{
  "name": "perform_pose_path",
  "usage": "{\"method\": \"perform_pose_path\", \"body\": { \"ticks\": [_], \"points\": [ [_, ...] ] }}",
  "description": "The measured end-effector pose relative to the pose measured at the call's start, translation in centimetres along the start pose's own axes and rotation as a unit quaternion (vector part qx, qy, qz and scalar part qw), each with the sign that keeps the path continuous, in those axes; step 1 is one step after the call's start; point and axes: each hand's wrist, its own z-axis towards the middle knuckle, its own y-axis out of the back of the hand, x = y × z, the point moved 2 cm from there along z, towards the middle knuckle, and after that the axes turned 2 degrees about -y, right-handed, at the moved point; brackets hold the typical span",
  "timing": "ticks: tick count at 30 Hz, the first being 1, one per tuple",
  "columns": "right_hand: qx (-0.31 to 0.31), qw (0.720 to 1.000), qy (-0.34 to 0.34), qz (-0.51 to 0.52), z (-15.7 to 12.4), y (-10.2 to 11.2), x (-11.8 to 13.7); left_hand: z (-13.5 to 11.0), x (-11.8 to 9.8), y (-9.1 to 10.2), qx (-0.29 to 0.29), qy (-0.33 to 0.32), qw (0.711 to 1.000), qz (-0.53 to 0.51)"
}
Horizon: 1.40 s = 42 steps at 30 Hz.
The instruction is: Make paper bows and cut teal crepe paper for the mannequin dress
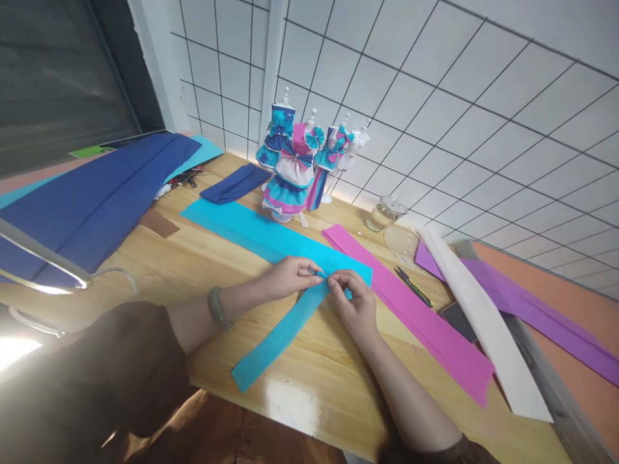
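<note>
Above the middle of the table, my left hand (296, 277) and my right hand (354, 303) meet fingertip to fingertip. Both pinch one end of a narrow turquoise crepe paper strip (278, 338), where the paper looks gathered or folded; the fingers hide most of that end. The rest of the strip hangs or lies down toward the table's front edge. Behind my hands lies a wider turquoise paper sheet (256, 229). A pink paper strip (411, 309) runs along the table to the right of my right hand.
Small dress forms in paper dresses (294, 164) stand at the back. Dark blue paper (97, 193) covers the left, near a folded blue piece (235, 183). A glass jar (385, 212), a pen (413, 287), white paper (488, 328) and purple paper (546, 312) are on the right.
</note>
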Motion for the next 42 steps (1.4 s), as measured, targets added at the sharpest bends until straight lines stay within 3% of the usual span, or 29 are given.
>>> {"method": "perform_pose_path", "body": {
  "ticks": [5,13,18,30,34,38,42],
  "points": [
    [0.001,0.997,-0.052,0.065,0.0,-0.2,-0.4,0.1,0.0,0.0,-0.006,0.013,1.0,-0.011],
    [0.015,0.989,-0.1,0.106,-0.1,-0.5,-1.1,0.1,0.6,-0.2,0.045,0.035,0.998,-0.02],
    [0.0,0.977,-0.128,0.17,-0.2,-0.5,-1.4,0.1,0.5,-0.3,0.073,-0.005,0.997,0.017],
    [-0.006,0.971,-0.156,0.182,-0.2,-0.9,-2.2,-0.2,0.8,-0.2,0.091,-0.008,0.992,0.09],
    [-0.018,0.982,-0.112,0.152,-0.1,-0.7,-1.6,0.0,1.1,-0.3,0.087,-0.014,0.994,0.06],
    [-0.023,0.997,-0.002,0.067,-0.2,-0.3,-0.7,0.3,1.3,-0.3,0.077,0.007,0.997,0.003],
    [-0.01,0.996,0.086,-0.004,-0.3,-0.2,-0.5,0.6,1.5,-0.2,0.079,0.013,0.996,-0.044]
  ]
}}
